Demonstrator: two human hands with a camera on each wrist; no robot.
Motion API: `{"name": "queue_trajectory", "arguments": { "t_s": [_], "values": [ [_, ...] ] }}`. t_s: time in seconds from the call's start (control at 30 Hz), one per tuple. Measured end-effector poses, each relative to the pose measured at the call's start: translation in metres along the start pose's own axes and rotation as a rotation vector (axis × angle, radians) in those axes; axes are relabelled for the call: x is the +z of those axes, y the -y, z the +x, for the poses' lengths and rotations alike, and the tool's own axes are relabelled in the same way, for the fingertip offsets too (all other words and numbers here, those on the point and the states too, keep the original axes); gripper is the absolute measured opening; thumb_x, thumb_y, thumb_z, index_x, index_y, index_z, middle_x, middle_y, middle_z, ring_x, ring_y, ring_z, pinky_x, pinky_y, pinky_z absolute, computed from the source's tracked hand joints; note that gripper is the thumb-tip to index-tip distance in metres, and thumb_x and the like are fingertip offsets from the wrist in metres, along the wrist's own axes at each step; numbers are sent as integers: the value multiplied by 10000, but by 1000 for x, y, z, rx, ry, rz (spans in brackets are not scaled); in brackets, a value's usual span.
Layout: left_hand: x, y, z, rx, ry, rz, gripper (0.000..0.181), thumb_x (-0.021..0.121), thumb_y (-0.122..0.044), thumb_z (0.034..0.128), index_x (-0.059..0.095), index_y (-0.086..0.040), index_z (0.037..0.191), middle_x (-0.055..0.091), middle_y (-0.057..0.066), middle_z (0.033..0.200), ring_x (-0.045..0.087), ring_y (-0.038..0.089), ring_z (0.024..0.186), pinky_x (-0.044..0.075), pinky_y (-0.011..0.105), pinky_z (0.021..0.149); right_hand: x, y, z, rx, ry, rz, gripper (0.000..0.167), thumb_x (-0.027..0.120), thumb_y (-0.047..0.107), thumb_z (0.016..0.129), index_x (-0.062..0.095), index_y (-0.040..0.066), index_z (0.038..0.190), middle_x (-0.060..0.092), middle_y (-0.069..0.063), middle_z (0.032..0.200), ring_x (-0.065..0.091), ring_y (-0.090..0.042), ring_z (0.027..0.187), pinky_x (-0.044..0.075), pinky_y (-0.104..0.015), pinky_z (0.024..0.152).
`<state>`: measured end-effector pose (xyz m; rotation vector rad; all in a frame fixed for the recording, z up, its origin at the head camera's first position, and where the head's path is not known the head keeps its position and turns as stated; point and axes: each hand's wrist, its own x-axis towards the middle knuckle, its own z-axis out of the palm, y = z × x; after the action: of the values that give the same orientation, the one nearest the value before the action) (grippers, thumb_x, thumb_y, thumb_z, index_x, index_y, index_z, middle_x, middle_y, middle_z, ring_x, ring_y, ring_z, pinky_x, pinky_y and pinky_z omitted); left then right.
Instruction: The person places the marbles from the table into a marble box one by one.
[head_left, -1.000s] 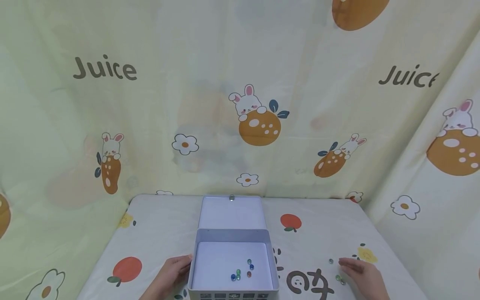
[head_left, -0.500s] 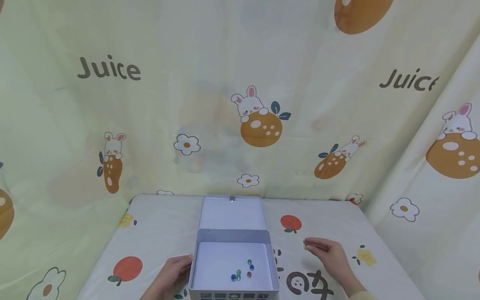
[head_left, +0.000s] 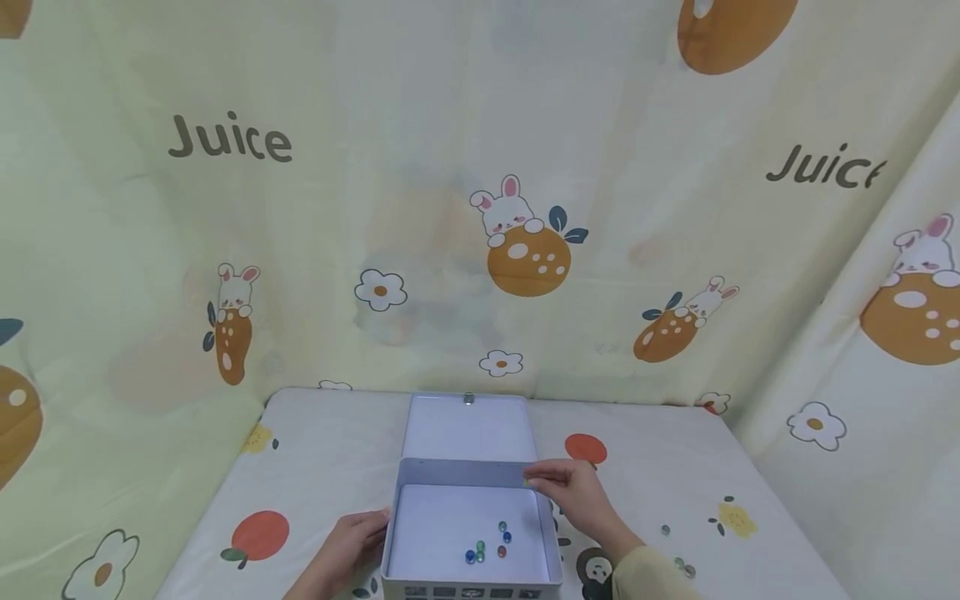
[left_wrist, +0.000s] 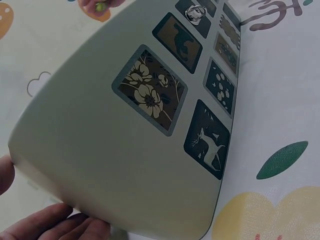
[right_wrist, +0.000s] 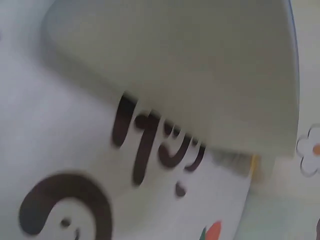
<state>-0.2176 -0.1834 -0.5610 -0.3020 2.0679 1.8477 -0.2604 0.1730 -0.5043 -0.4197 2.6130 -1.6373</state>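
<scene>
In the lower middle of the head view, a pale box point(head_left: 431, 521) stands on the cloth-covered desk point(head_left: 322, 454), with its lid point(head_left: 468, 429) tilted back behind it. The right hand point(head_left: 573, 490) is at the upper right corner of the box – its thumb and fingertips are brought together and pinch a yellow-green marble point(left_wrist: 101, 6), which is seen best at the top left of the left wrist view. The left hand point(head_left: 345, 543) touches the left wall of the box; its fingers are slightly bent and relaxed – how strongly they press, I cannot tell. Inside the box, toward the lower right, six small marbles lie, among them a blue marble point(head_left: 470, 557) and a reddish marble point(head_left: 502, 552). At the lower right of the frame, three more marbles rest on the desk, one greyish marble point(head_left: 666, 530) apart from the other two.
</scene>
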Motion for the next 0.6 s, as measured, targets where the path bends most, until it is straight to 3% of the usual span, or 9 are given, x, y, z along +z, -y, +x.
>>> {"name": "queue_trajectory", "arguments": {
  "t_s": [0.27,0.6],
  "values": [
    [2,0,0,-4,5,6,524,508,-273,1072,535,175,1344,534,339,1430,524,470,1358,510,556,1095,18,14,8,6,62,24,242,755,88,908,757,5,1135,783,-138,1109,768,-223,1010,646,-259,861],
    [-2,0,1,0,17,12,548,512,-296,1071,524,169,1361,522,334,1448,506,470,1374,507,549,1101,21,18,8,25,51,20,243,741,64,916,749,-2,1150,781,-126,1119,766,-209,1023,642,-268,882]
  ]
}}
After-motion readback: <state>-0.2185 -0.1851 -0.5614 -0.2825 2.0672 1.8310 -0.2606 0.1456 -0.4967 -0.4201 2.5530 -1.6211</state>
